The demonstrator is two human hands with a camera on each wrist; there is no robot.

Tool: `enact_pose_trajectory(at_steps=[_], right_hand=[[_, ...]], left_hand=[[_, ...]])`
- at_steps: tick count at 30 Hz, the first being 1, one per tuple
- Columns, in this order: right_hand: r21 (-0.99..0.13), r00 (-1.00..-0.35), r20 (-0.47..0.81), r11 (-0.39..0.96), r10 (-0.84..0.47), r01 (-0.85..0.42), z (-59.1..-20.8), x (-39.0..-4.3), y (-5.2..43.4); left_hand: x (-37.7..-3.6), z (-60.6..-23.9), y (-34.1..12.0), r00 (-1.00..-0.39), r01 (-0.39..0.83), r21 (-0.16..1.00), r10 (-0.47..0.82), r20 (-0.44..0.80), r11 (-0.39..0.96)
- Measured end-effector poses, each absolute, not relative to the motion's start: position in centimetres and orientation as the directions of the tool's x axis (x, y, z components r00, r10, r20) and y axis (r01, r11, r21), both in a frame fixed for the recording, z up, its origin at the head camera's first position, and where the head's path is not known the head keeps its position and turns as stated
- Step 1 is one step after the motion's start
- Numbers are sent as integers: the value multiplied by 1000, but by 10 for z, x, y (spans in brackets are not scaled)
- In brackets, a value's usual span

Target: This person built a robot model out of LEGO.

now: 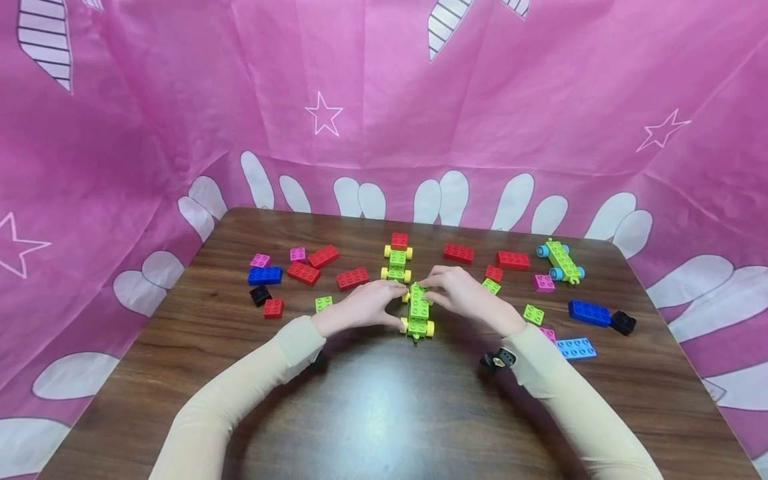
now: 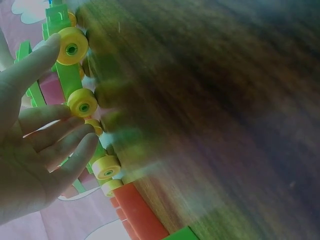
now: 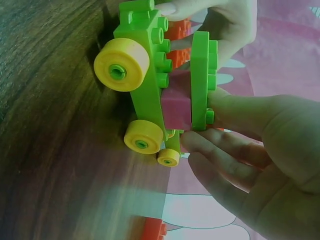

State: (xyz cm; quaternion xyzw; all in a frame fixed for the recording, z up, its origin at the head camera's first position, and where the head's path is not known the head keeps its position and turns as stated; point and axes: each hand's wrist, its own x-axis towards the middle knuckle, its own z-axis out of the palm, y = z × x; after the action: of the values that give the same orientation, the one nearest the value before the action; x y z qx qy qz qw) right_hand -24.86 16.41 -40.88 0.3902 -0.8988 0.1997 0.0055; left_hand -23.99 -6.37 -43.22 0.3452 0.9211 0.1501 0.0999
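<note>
**A:** Green wheeled cart sits at the middle of the brown tabletop, both hands of a person in cream sleeves closed in on it. How is each grip set?

**B:** Left hand lies against the cart's left side, fingers loosely spread; the left wrist view shows its fingertips touching the yellow wheels. Right hand comes in from the far right end, and the right wrist view shows thumb and fingers pinching a green plate stacked on a pink brick on the cart's deck.

**A:** And around it?

**B:** A second green cart with yellow wheels, a red brick on its far end, stands just beyond the hands. A third cart with blue wheels stands well apart at the far right. Loose bricks lie scattered: red ones and a blue one to the left, another blue brick and a black one to the right. No box or tray holds any of them; all lie straight on the tabletop, with pink starred cloth behind
</note>
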Motion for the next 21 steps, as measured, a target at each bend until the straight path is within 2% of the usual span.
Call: enact_pose_trajectory(at_steps=[4, 12, 21], right_hand=[[-366, -706, 141, 626, -694, -689, -408, -250, 164], [-374, -687, 167, 599, -707, -708, -406, -251, 164], [-404, -714, 137, 619, -687, -673, -409, -252, 164]], left_hand=[[-240, -432, -64, -743, 603, 349, 664, -83, 718], [-239, -430, -63, -746, 599, 347, 660, -84, 721], [-238, -431, -64, -751, 590, 352, 654, -90, 727]])
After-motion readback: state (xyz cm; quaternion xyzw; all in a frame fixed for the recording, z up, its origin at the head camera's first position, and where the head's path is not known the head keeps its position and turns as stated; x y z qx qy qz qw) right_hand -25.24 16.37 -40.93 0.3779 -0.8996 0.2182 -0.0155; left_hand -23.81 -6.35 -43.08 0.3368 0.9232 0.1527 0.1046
